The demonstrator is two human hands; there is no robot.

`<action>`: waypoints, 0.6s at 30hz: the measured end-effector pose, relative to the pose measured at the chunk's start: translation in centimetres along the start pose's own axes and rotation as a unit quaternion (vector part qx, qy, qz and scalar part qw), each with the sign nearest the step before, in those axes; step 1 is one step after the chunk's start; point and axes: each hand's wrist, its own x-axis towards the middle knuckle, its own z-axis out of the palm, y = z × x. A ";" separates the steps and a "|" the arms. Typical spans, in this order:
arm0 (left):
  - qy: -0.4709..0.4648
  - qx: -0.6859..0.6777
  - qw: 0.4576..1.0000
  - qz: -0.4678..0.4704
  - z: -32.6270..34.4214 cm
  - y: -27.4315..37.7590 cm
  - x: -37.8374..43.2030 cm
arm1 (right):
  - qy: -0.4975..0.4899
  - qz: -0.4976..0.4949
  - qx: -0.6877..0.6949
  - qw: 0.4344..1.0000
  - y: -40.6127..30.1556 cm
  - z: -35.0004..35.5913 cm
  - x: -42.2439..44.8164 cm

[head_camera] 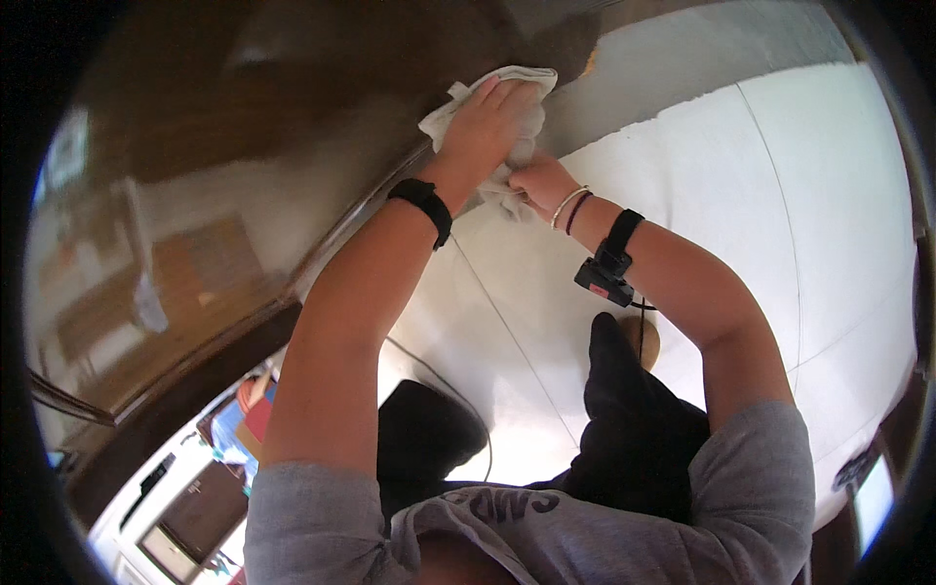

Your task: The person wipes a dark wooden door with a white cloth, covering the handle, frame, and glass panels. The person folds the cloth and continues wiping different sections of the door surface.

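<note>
A pale cloth point(545, 79) lies bunched against the edge of a glossy dark brown wooden surface point(292, 95). My left hand point(488, 124) rests on the cloth, fingers pointing away from me and pressing it to the surface. Just below and to the right, my right hand point(545, 183) is closed around a hanging part of the same cloth. A black strap circles my left wrist. My right wrist carries two thin bands, and farther up that forearm a black strap holds a small black device point(604, 281) with a cable.
Light floor tiles point(716, 183) with thin dark joints lie below, beside a grey band point(621, 95). A thin cable point(453, 391) runs near my legs. The glossy surface shows reflections. At the lower left, a brown door or cabinet point(201, 512) stands beyond the dark edge.
</note>
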 end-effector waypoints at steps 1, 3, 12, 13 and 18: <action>-0.005 -0.017 1.000 -0.020 0.2 0.1 -0.6 | -0.014 0.014 0.009 1.000 -0.2 0.2 -0.5; -0.065 -0.110 0.989 -0.073 0.7 0.4 -1.9 | -0.043 0.042 0.026 0.998 -0.1 0.5 -1.3; -0.064 -0.189 0.948 -0.247 0.4 2.9 -10.4 | -0.154 0.107 -0.121 0.975 1.6 2.4 -0.2; -0.058 -0.209 0.939 -0.267 0.2 3.1 -11.2 | -0.171 0.110 -0.130 0.970 1.8 2.7 -0.2; -0.029 -0.173 0.911 -0.372 0.6 3.5 -17.0 | -0.212 0.084 -0.205 0.952 4.7 7.0 0.7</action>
